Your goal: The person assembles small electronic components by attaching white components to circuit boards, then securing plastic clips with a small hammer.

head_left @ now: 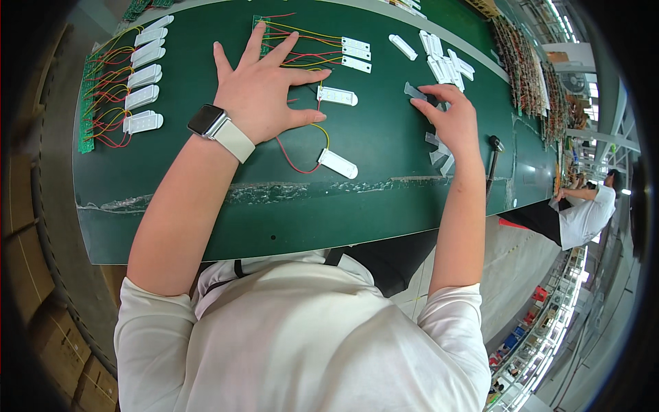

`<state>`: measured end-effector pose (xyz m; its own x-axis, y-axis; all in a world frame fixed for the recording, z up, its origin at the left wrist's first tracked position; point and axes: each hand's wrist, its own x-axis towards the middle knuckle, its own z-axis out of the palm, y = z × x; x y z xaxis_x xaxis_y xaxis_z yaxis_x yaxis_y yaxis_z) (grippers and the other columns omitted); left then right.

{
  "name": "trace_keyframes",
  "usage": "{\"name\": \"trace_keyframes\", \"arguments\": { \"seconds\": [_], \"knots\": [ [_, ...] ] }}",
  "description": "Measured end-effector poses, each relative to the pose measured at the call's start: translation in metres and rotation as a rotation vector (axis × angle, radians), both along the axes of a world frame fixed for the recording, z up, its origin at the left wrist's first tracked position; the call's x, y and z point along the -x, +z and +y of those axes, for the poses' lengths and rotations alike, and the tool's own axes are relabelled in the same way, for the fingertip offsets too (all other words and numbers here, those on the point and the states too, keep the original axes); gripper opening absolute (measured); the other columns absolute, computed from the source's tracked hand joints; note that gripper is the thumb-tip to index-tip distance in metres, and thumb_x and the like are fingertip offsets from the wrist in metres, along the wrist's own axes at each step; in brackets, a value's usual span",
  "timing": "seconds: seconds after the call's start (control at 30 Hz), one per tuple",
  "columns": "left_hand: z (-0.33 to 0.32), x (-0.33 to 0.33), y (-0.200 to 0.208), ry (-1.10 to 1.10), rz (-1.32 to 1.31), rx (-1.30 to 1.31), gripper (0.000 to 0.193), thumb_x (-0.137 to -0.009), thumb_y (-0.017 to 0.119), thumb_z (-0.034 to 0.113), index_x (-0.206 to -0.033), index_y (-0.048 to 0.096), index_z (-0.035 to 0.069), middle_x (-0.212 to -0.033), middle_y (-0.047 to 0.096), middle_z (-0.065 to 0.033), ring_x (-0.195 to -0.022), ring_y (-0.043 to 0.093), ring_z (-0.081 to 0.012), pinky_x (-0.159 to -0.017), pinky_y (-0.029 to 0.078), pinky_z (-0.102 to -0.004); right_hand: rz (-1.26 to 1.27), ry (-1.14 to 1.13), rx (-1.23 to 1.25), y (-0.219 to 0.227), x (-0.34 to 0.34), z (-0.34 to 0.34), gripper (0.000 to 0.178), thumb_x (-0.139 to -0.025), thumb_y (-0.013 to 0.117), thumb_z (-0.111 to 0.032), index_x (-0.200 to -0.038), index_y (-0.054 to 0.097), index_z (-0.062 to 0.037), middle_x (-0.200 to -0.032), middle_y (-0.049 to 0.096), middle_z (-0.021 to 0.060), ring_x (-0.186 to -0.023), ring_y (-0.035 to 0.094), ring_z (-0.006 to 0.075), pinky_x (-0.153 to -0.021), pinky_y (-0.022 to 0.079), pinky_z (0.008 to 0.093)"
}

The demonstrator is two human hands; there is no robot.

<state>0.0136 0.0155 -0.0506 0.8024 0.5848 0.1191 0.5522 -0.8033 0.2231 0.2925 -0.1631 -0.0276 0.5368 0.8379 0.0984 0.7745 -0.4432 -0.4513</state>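
My left hand (257, 96) lies with its fingers spread over a green circuit board (258, 29) and its red and yellow wires. Several white plastic modules hang on those wires: a group (355, 53) beyond the fingertips, one module (336, 95) beside the thumb and a nearer module (338, 164). On the right, thumb and forefinger of my right hand (454, 120) pinch a small clear plastic strip (413, 90). More clear strips (439, 152) lie on the green table just under that wrist.
Loose white plastic pieces (443, 60) are heaped beyond my right hand. Another circuit board (87, 103) with wired white modules (144, 75) sits at the left table edge. A black-handled tool (495, 143) lies right of my forearm. Farther right, a person (587, 216) works.
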Motion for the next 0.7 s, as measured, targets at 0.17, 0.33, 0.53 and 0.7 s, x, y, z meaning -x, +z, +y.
{"name": "trace_keyframes", "arguments": {
  "seconds": [0.17, 0.33, 0.53, 0.7],
  "knots": [
    [0.0, -0.002, 0.002, 0.006, 0.007, 0.006, 0.067, -0.071, 0.083, 0.065, -0.135, 0.066, 0.052, -0.169, 0.035, -0.0007, -0.16, 0.015, -0.0358, -0.118, 0.006, -0.0807, -0.117, 0.073, -0.052, -0.014, -0.012, 0.002, 0.027, -0.082, 0.085, -0.02, -0.105, 0.079, -0.0075, -0.105, 0.073, 0.0064, -0.098, 0.067, 0.0247, -0.083, 0.055, 0.0366],
    [0.001, -0.003, 0.001, -0.002, -0.013, 0.007, 0.066, -0.073, 0.081, 0.067, -0.135, 0.065, 0.052, -0.168, 0.037, -0.0015, -0.16, 0.015, -0.0363, -0.117, 0.005, -0.0811, -0.775, 0.507, -0.122, -0.001, -0.008, 0.002, 0.013, -0.084, 0.079, -0.012, -0.096, 0.076, -0.006, -0.096, 0.071, 0.0031, -0.097, 0.065, 0.0255, -0.078, 0.053, 0.0388],
    [0.001, 0.0, -0.003, 0.0, -0.022, 0.008, 0.066, -0.073, 0.079, 0.07, -0.135, 0.065, 0.053, -0.167, 0.038, -0.0029, -0.16, 0.015, -0.0372, -0.117, 0.005, -0.082, -0.336, -0.039, -0.116, 0.001, 0.028, 0.006, 0.016, -0.094, 0.073, -0.017, -0.105, 0.078, -0.0064, -0.095, 0.077, 0.0083, -0.081, 0.07, 0.0231, -0.073, 0.054, 0.0342],
    [0.001, -0.002, -0.002, -0.001, -0.016, 0.008, 0.067, -0.073, 0.078, 0.072, -0.135, 0.065, 0.053, -0.167, 0.038, -0.0029, -0.16, 0.014, -0.0376, -0.116, 0.004, -0.0822, 0.107, 0.047, 0.014, 0.007, 0.037, 0.005, 0.023, -0.1, 0.065, -0.022, -0.108, 0.074, -0.0018, -0.095, 0.076, 0.0129, -0.085, 0.07, 0.0183, -0.076, 0.053, 0.0333]
  ]
}}
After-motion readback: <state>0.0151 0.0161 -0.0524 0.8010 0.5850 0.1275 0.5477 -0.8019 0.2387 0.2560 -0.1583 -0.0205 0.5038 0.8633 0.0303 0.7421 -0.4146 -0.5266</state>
